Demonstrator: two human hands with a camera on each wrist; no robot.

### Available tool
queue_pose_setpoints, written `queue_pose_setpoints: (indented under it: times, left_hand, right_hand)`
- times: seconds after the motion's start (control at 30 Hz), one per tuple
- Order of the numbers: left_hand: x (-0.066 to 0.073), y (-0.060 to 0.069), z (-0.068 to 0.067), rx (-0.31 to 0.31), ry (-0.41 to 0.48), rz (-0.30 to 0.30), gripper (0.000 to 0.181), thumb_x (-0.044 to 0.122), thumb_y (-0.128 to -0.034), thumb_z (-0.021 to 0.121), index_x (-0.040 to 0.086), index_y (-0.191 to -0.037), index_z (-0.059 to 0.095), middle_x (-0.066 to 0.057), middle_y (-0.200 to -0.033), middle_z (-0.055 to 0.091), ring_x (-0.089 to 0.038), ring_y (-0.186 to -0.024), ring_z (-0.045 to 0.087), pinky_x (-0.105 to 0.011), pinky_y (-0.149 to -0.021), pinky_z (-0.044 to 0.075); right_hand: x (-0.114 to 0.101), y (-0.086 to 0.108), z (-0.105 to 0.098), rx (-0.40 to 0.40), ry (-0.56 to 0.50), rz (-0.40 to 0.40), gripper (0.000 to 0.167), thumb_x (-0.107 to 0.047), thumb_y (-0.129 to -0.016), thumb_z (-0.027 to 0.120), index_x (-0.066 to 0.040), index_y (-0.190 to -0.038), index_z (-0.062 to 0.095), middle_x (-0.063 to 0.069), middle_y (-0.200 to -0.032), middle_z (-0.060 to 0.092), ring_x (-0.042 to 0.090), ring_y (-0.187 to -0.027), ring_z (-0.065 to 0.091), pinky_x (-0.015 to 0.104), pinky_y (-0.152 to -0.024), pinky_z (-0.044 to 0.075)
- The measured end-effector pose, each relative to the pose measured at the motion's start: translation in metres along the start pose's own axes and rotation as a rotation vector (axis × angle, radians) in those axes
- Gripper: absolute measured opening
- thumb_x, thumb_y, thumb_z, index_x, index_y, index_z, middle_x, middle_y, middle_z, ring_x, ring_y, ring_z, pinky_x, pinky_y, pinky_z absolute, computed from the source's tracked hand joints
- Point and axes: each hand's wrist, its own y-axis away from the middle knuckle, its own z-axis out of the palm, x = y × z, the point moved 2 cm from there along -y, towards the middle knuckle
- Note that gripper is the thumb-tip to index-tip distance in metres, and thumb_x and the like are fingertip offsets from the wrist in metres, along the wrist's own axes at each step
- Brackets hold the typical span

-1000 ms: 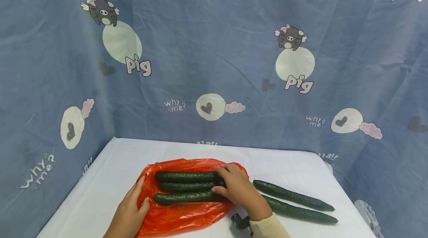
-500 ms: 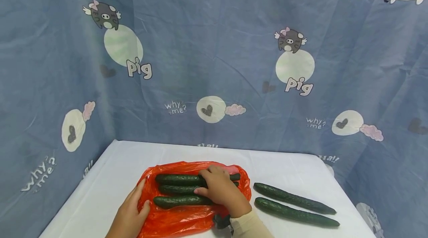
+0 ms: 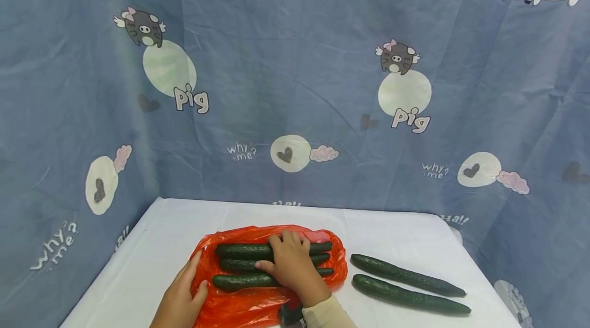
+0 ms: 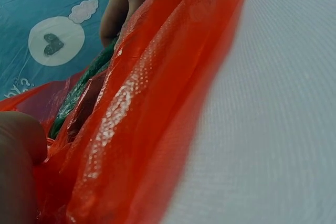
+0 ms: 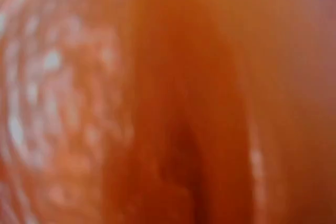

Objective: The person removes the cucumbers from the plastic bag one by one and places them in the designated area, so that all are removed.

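A crinkled red plastic bag (image 3: 230, 307) lies on the white table with three dark green cucumbers (image 3: 241, 251) side by side on it, parallel. My left hand (image 3: 177, 297) holds the bag's left edge, thumb on the near side and fingers along the rim. My right hand (image 3: 295, 266) lies across the middle of the cucumbers, its fingers bent over the far one and its thumb at the middle one. In the left wrist view, red plastic (image 4: 142, 103) and a strip of cucumber (image 4: 79, 98) show. The right wrist view is an orange-red blur.
Two more cucumbers (image 3: 407, 275) lie on the white tabletop (image 3: 396, 230) right of the bag, slanting toward the front right. A dark camera mount (image 3: 290, 314) sits under the right wrist. A blue printed curtain (image 3: 295, 87) hangs behind and at the sides.
My right hand has moved left along the cucumbers, from their right ends to their middle, uncovering those ends. The left hand stays at the bag's edge. The cucumbers barely shift.
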Motion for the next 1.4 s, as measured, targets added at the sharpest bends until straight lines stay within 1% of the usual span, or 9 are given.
queue_pose_setpoints:
  times: [0.2, 0.3, 0.4, 0.5, 0.67, 0.97, 1.17, 1.27, 1.4]
  left_hand:
    - [0.001, 0.001, 0.0, 0.023, -0.01, 0.024, 0.08, 0.015, -0.098, 0.065, 0.003, -0.166, 0.024, -0.027, -0.161, 0.04, -0.047, -0.138, 0.051, -0.063, -0.108, 0.042]
    - [0.001, 0.001, 0.0, 0.019, -0.01, 0.019, 0.08, 0.015, -0.0981, 0.064, 0.004, -0.166, 0.024, -0.027, -0.162, 0.04, -0.047, -0.138, 0.052, -0.063, -0.107, 0.043]
    - [0.001, -0.001, 0.001, 0.005, 0.002, 0.006, 0.08, 0.015, -0.0985, 0.064, 0.004, -0.166, 0.022, -0.027, -0.162, 0.038, -0.047, -0.139, 0.051, -0.063, -0.106, 0.043]
    - [0.001, -0.001, 0.001, 0.005, 0.006, -0.002, 0.08, 0.016, -0.0986, 0.064, 0.004, -0.166, 0.022, -0.026, -0.163, 0.038, -0.047, -0.139, 0.05, -0.062, -0.106, 0.043]
    - [0.002, 0.0, 0.001, 0.015, -0.006, 0.006, 0.079, 0.015, -0.0985, 0.064, 0.003, -0.165, 0.024, -0.027, -0.162, 0.04, -0.046, -0.138, 0.052, -0.063, -0.107, 0.044]
    - [0.001, 0.001, 0.002, -0.006, -0.008, -0.009, 0.079, 0.016, -0.099, 0.064, 0.002, -0.166, 0.023, -0.026, -0.163, 0.037, -0.047, -0.141, 0.049, -0.063, -0.108, 0.042]
    - [-0.001, 0.0, 0.002, -0.02, -0.002, -0.031, 0.081, 0.016, -0.0988, 0.065, 0.004, -0.166, 0.022, -0.025, -0.164, 0.036, -0.046, -0.141, 0.049, -0.061, -0.108, 0.041]
    - [0.0, 0.0, 0.002, -0.011, 0.002, -0.017, 0.081, 0.015, -0.0987, 0.065, 0.004, -0.166, 0.022, -0.026, -0.163, 0.038, -0.047, -0.14, 0.05, -0.062, -0.107, 0.043]
    - [0.0, 0.002, 0.002, 0.009, -0.003, 0.001, 0.08, 0.014, -0.0981, 0.066, 0.002, -0.165, 0.024, -0.027, -0.161, 0.041, -0.047, -0.137, 0.052, -0.063, -0.106, 0.044]
  right_hand:
    - [-0.001, -0.001, 0.004, 0.062, 0.03, 0.019, 0.051, -0.071, -0.089, 0.065, -0.024, -0.108, 0.06, -0.003, -0.1, 0.05, 0.019, -0.094, 0.043, 0.046, -0.084, 0.034]
    - [-0.002, -0.002, 0.005, 0.086, 0.041, 0.029, 0.047, -0.069, -0.091, 0.064, -0.023, -0.1, 0.057, -0.004, -0.096, 0.048, 0.019, -0.092, 0.043, 0.045, -0.082, 0.033]
    - [-0.002, -0.002, 0.005, 0.105, 0.055, 0.034, 0.046, -0.068, -0.091, 0.064, -0.023, -0.096, 0.055, -0.004, -0.094, 0.048, 0.019, -0.092, 0.044, 0.045, -0.082, 0.033]
    - [-0.001, -0.002, 0.005, 0.121, 0.063, 0.032, 0.046, -0.068, -0.091, 0.064, -0.023, -0.095, 0.055, -0.004, -0.094, 0.048, 0.019, -0.092, 0.045, 0.045, -0.082, 0.033]
    - [-0.001, -0.001, 0.005, 0.129, 0.065, 0.025, 0.047, -0.069, -0.09, 0.064, -0.023, -0.093, 0.055, -0.005, -0.093, 0.048, 0.018, -0.09, 0.043, 0.044, -0.08, 0.032]
    - [-0.001, 0.004, 0.005, 0.134, 0.067, 0.012, 0.046, -0.068, -0.091, 0.063, -0.022, -0.094, 0.056, -0.005, -0.092, 0.048, 0.018, -0.087, 0.04, 0.042, -0.078, 0.031]
    - [0.0, 0.005, 0.002, 0.155, 0.083, 0.0, 0.047, -0.068, -0.091, 0.063, -0.021, -0.097, 0.059, -0.003, -0.095, 0.052, 0.018, -0.089, 0.044, 0.042, -0.076, 0.032]
    - [0.003, 0.007, -0.003, 0.16, 0.077, 0.001, 0.046, -0.067, -0.091, 0.065, -0.021, -0.098, 0.059, -0.003, -0.096, 0.052, 0.018, -0.091, 0.045, 0.042, -0.076, 0.031]
    - [0.007, 0.011, -0.009, 0.144, 0.057, 0.008, 0.046, -0.066, -0.091, 0.064, -0.022, -0.101, 0.059, -0.004, -0.099, 0.052, 0.018, -0.095, 0.046, 0.042, -0.076, 0.03]
